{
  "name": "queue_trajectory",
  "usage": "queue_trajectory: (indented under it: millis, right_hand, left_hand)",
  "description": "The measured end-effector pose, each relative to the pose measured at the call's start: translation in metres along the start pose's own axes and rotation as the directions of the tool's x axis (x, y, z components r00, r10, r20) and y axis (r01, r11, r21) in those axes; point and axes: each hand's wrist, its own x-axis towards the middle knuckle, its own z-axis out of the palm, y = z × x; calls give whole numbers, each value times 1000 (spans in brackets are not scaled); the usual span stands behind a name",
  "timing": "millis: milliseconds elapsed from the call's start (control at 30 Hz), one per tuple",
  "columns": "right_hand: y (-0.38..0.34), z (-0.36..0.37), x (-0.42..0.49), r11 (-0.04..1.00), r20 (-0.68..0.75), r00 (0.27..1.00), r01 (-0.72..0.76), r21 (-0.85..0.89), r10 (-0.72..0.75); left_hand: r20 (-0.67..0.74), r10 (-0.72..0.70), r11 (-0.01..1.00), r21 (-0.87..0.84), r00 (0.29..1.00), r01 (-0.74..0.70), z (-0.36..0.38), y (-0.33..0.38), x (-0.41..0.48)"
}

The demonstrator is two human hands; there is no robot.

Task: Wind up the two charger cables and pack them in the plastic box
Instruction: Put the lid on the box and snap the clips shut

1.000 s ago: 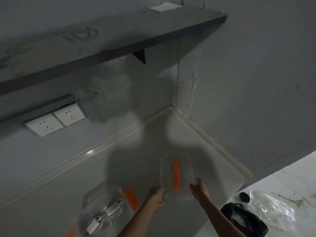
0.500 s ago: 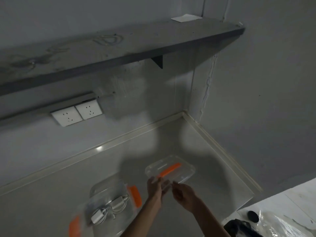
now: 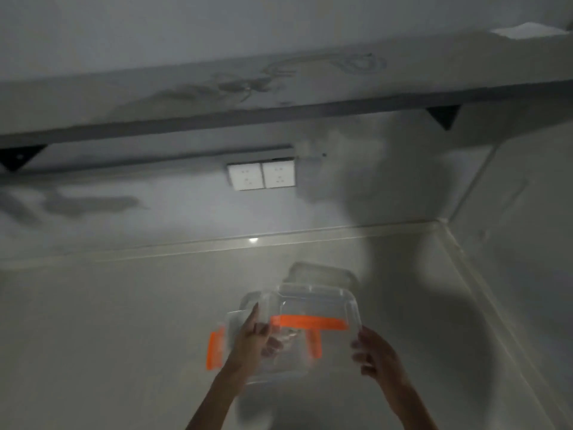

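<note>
A clear plastic lid with an orange strip across it hangs tilted just above the clear plastic box. The box stands on the white counter and has orange clips on its ends. My left hand grips the lid's left edge. My right hand holds its right corner. The view is blurred by motion, and the charger cables inside the box are hidden behind the lid and my left hand.
The white counter runs into a wall corner on the right. Two white wall sockets sit on the back wall under a grey shelf. A sheet of paper lies on the shelf.
Both hands carried the lid left from the bare counter to just over the box. The view swung left, so the sockets now sit near the middle.
</note>
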Motion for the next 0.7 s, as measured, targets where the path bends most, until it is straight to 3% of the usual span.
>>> queue_trajectory:
  millis: [167,300,467,700]
  right_hand:
    - [37,57,-26,929,17,992,126,-348,-129]
    - [63,88,-39,799,-84,954,191,-570,-288]
    - [72,117,-50,767,-231,914,120,-630,-333]
    - [67,145,-63,757,-345,867,55,-651,-360]
  left_hand:
    - [-206,181,946,303,962,-113,-64,-44,-37]
    - [-310,218,882,468,925,-51,-97,-75,-43]
    - [-145,342,855,457,929,-244,-95,-72,-48]
    - [-203,310,885,419,929,-203,-104,-60,-39]
